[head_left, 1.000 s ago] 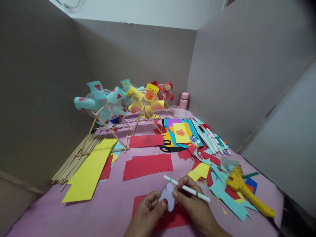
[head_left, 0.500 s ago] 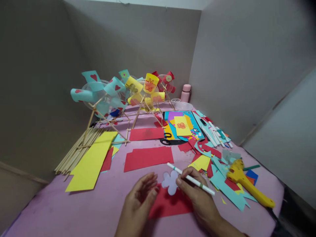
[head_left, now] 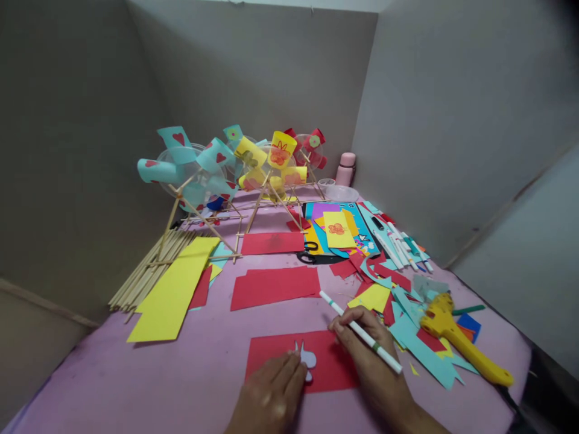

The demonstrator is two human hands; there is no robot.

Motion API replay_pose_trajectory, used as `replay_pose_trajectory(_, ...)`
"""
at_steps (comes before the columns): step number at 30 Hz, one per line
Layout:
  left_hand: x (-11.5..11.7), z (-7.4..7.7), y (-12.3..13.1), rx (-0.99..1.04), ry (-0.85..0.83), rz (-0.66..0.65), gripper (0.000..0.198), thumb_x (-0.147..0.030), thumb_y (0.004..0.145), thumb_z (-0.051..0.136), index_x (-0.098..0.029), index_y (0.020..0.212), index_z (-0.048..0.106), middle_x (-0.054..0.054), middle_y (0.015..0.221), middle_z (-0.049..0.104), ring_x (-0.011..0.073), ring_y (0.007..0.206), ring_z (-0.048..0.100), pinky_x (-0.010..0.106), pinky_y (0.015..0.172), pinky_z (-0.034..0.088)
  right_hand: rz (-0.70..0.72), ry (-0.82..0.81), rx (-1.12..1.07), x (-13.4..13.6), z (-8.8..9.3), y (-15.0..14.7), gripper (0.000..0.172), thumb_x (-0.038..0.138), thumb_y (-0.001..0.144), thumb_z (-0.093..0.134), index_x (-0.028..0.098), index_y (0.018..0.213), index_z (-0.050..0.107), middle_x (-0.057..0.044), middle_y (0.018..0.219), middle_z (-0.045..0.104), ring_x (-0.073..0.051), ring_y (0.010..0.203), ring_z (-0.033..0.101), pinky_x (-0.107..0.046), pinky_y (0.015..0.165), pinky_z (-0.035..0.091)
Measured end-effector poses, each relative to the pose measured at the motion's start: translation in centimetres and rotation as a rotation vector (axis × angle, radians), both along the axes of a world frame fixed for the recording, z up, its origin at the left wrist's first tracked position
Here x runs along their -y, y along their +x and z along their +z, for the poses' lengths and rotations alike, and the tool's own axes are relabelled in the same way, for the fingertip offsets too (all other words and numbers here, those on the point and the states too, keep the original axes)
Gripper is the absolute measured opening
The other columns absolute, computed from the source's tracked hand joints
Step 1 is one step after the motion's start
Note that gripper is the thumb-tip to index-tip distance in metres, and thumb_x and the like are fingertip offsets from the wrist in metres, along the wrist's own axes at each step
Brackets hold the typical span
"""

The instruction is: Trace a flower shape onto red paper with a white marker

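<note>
A red paper sheet (head_left: 328,355) lies on the pink table (head_left: 194,367) right in front of me. On it rests a small pale cut-out shape (head_left: 307,358). My left hand (head_left: 269,395) lies flat with its fingers stretched over the left part of that shape. My right hand (head_left: 368,361) is closed around a white marker with a green band (head_left: 359,330); the pen sticks up and to the left, and the fingertips rest on the sheet's right part.
More red sheets (head_left: 275,286) and a long yellow sheet (head_left: 174,288) lie beyond, beside a bundle of wooden sticks (head_left: 145,271). Paper pinwheels on stick frames (head_left: 217,172) stand at the back. To the right are paper scraps, markers (head_left: 400,244), scissors (head_left: 312,256) and a yellow glue gun (head_left: 459,340).
The pale cut-out went from held between both hands down onto the red sheet. My left hand has flattened over it, and my right hand with the marker shifted right.
</note>
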State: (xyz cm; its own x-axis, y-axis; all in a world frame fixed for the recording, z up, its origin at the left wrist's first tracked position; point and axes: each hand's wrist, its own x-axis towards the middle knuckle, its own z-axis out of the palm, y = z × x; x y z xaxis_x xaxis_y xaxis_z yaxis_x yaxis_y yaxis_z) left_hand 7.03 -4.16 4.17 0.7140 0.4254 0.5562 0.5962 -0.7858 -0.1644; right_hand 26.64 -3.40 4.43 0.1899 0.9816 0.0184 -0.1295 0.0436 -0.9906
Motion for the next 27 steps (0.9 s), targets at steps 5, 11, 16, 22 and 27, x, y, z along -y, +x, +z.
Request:
replay_pose_trajectory(5, 0.5, -1.0, 0.8, -0.068, 0.001, 0.032, 0.040, -0.004, 0.093, 0.026, -0.013, 0.099, 0.064, 0.008, 0.097, 0.072, 0.0184, 0.087, 0.069, 0.026, 0.072, 0.057, 0.114, 0.103, 0.277, 0.6, 0.0, 0.3, 0.008, 0.025, 0.087, 0.055, 0.021, 0.081, 0.057, -0.003, 0.080, 0.065, -0.018, 0.074, 0.060, -0.027, 0.065, 0.048)
replay_pose_trajectory(11, 1.0, -2.6, 0.6, -0.046, -0.006, 0.099, 0.032, -0.020, 0.098, 0.033, -0.013, 0.103, 0.064, 0.007, 0.101, 0.072, 0.0209, 0.092, 0.068, 0.029, 0.073, 0.057, 0.491, 0.569, 0.861, 0.9, -1.2, 0.3, 0.016, 0.012, 0.088, 0.046, 0.019, 0.095, 0.058, -0.009, 0.097, 0.070, -0.023, 0.096, 0.063, -0.033, 0.083, 0.049)
replay_pose_trajectory(16, 1.1, -2.6, 0.3, -0.048, -0.030, 0.092, 0.034, -0.024, 0.098, 0.032, -0.014, 0.103, 0.064, 0.005, 0.103, 0.072, 0.0196, 0.093, 0.068, 0.028, 0.076, 0.056, 0.640, 0.554, 1.221, 0.8, -3.0, 0.3, 0.021, 0.016, 0.090, 0.052, 0.023, 0.109, 0.055, -0.009, 0.123, 0.065, -0.025, 0.119, 0.054, -0.042, 0.097, 0.043)
replay_pose_trajectory(22, 1.4, -2.6, -0.3, -0.045, -0.038, 0.085, 0.031, -0.025, 0.096, 0.037, -0.014, 0.111, 0.061, 0.008, 0.111, 0.068, 0.0179, 0.098, 0.066, 0.025, 0.079, 0.054, 0.629, 0.481, 1.194, 1.2, -1.5, 1.0, 0.016, 0.018, 0.088, 0.052, 0.022, 0.102, 0.057, -0.011, 0.123, 0.064, -0.023, 0.122, 0.052, -0.039, 0.099, 0.042)
replay_pose_trajectory(27, 1.6, -2.9, -0.3, -0.078, -0.036, 0.103, 0.032, -0.029, 0.094, 0.040, -0.014, 0.115, 0.060, 0.007, 0.115, 0.067, 0.0182, 0.100, 0.065, 0.024, 0.079, 0.054, 0.641, 0.601, 1.168, 1.5, -1.6, 1.9, 0.018, 0.020, 0.087, 0.054, 0.022, 0.104, 0.058, -0.009, 0.120, 0.066, -0.022, 0.117, 0.056, -0.038, 0.100, 0.040)
